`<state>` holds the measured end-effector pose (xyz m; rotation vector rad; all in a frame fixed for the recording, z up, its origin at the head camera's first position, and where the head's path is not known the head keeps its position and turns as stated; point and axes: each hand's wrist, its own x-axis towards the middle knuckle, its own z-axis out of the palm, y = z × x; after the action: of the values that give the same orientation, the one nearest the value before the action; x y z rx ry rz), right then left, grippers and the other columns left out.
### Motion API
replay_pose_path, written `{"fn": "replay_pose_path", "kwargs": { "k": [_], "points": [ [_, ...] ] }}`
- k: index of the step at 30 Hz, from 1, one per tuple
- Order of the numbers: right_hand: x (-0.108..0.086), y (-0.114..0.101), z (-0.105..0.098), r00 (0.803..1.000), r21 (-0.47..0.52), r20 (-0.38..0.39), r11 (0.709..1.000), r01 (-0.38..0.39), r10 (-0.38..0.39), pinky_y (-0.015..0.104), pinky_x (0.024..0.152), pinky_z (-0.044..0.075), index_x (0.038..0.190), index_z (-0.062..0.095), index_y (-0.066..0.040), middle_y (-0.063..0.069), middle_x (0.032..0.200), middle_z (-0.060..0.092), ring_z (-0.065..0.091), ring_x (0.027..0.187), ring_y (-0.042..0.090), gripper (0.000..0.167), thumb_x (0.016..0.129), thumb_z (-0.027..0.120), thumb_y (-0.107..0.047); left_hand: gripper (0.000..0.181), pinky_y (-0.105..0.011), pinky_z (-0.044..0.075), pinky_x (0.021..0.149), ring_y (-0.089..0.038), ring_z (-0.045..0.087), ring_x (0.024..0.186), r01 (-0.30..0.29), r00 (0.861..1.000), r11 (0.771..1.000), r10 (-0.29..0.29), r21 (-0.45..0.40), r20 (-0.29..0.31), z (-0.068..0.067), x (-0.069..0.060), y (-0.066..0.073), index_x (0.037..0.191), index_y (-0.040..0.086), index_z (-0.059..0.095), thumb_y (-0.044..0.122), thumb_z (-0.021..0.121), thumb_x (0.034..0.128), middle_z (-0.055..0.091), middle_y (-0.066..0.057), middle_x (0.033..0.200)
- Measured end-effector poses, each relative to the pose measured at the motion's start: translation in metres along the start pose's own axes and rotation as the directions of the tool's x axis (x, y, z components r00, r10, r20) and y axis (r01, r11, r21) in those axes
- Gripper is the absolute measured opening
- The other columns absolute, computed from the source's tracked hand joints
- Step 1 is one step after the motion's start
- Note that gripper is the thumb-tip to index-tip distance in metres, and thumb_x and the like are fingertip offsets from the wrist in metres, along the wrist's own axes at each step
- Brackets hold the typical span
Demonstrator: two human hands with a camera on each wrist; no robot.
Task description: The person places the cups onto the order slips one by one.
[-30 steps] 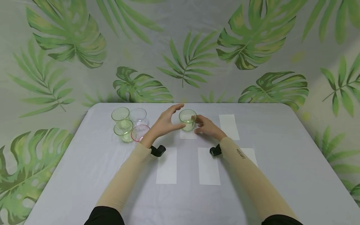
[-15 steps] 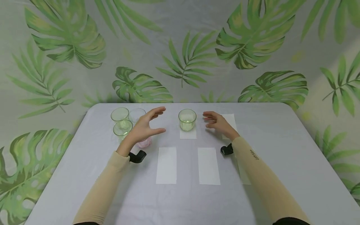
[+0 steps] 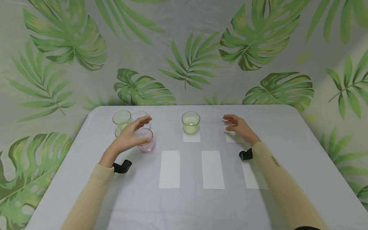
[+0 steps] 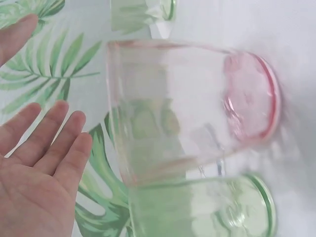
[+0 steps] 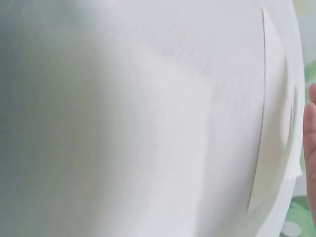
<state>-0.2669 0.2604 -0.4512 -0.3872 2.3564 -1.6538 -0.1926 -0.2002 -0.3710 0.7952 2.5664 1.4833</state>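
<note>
My left hand (image 3: 126,139) hovers with fingers spread over the near side of the glass cluster at the left. A pink glass (image 3: 147,147) is behind its thumb; in the left wrist view the fingers (image 4: 49,138) stand apart from this pink glass (image 4: 197,113). Two green glasses (image 3: 121,117) and a clear glass (image 3: 139,114) are partly hidden by the hand. At the back middle, one green glass (image 3: 191,123) stands upright on a white paper strip (image 3: 191,138). My right hand (image 3: 241,127) holds nothing, its fingers loosely bent above the back right strip (image 3: 234,137).
In the front row lie three white paper strips: left (image 3: 169,169), middle (image 3: 213,169) and right (image 3: 254,175), the last partly under the right forearm. A leaf-patterned cloth (image 3: 189,64) hangs behind the white-covered table (image 3: 184,207).
Both hands have drawn away from the middle green glass, which stays on its strip. The left hand moved left to the pink glass, the right hand moved right.
</note>
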Motion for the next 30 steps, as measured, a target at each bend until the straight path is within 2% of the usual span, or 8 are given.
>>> {"fn": "replay_pose_path", "kwargs": {
  "k": [2,5,9,10,18,23,27,30],
  "points": [
    [-0.003,0.002,-0.005,1.000,-0.001,-0.009,1.000,-0.013,0.013,0.016,0.088,0.045,0.146,0.030,0.004,0.024,0.146,0.035,0.036,0.132,0.038,0.057,0.094,0.055,0.002,0.077,-0.041,0.027,0.111,-0.032,0.037,0.132,0.007,1.000,1.000,-0.007,0.011,0.001,-0.003,-0.003,-0.013,0.144,-0.001,0.035,0.003,0.077,0.0796,0.043,-0.019,0.142],
    [-0.008,0.006,-0.012,1.000,-0.017,-0.024,1.000,-0.019,0.019,0.015,0.089,0.044,0.145,0.031,0.004,0.023,0.146,0.036,0.037,0.132,0.038,0.058,0.093,0.056,0.003,0.078,-0.041,0.027,0.112,-0.032,0.037,0.132,0.028,1.000,0.999,-0.028,0.038,0.004,-0.007,-0.010,-0.021,0.144,-0.001,0.035,0.007,0.078,0.0794,0.043,-0.020,0.142],
    [-0.012,0.010,-0.020,0.999,-0.035,-0.038,0.999,-0.035,0.033,0.016,0.091,0.043,0.146,0.030,0.003,0.023,0.147,0.036,0.037,0.132,0.038,0.060,0.093,0.057,0.002,0.076,-0.044,0.028,0.111,-0.034,0.037,0.132,0.042,0.999,0.995,-0.043,0.091,0.012,-0.009,-0.015,-0.024,0.143,-0.004,0.036,0.005,0.077,0.0795,0.043,-0.022,0.141],
    [-0.012,0.011,-0.021,0.998,-0.035,-0.041,0.999,-0.041,0.039,0.017,0.092,0.042,0.147,0.029,0.003,0.023,0.147,0.035,0.036,0.132,0.038,0.060,0.094,0.057,0.001,0.077,-0.044,0.029,0.110,-0.033,0.038,0.132,0.041,0.999,0.994,-0.042,0.100,0.013,-0.009,-0.015,-0.030,0.143,-0.003,0.036,0.006,0.078,0.0791,0.044,-0.020,0.141],
    [-0.015,0.013,-0.027,0.997,-0.052,-0.052,0.997,-0.065,0.062,0.031,0.102,0.039,0.146,0.028,0.004,0.025,0.147,0.033,0.033,0.134,0.039,0.060,0.094,0.056,0.003,0.076,-0.050,0.032,0.107,-0.032,0.040,0.130,0.028,0.999,0.976,-0.035,0.216,0.027,-0.008,-0.017,-0.032,0.142,0.001,0.041,0.007,0.079,0.0764,0.047,-0.015,0.141],
    [-0.016,0.011,-0.029,0.996,-0.063,-0.054,0.995,-0.074,0.071,0.041,0.106,0.036,0.145,0.030,0.006,0.027,0.146,0.033,0.032,0.134,0.039,0.059,0.092,0.055,0.006,0.074,-0.050,0.031,0.107,-0.034,0.039,0.130,-0.007,0.999,0.956,-0.007,0.294,0.049,-0.007,-0.016,-0.033,0.140,-0.002,0.042,0.001,0.077,0.0741,0.046,-0.017,0.141],
    [-0.017,0.010,-0.031,0.995,-0.080,-0.048,0.993,-0.091,0.087,0.049,0.108,0.029,0.145,0.029,0.008,0.028,0.146,0.032,0.031,0.135,0.040,0.059,0.092,0.055,0.007,0.072,-0.051,0.031,0.106,-0.036,0.040,0.129,-0.039,0.998,0.945,0.023,0.324,0.054,-0.006,-0.015,-0.033,0.138,-0.005,0.044,-0.001,0.076,0.0734,0.047,-0.020,0.139],
    [-0.017,0.010,-0.033,0.994,-0.091,-0.037,0.990,-0.103,0.100,0.051,0.110,0.025,0.144,0.029,0.008,0.029,0.147,0.031,0.029,0.135,0.041,0.060,0.091,0.056,0.007,0.072,-0.052,0.031,0.106,-0.037,0.040,0.129,-0.048,0.998,0.938,0.030,0.344,0.058,-0.006,-0.015,-0.031,0.137,-0.005,0.044,0.001,0.077,0.0733,0.048,-0.021,0.138]
  ]
}}
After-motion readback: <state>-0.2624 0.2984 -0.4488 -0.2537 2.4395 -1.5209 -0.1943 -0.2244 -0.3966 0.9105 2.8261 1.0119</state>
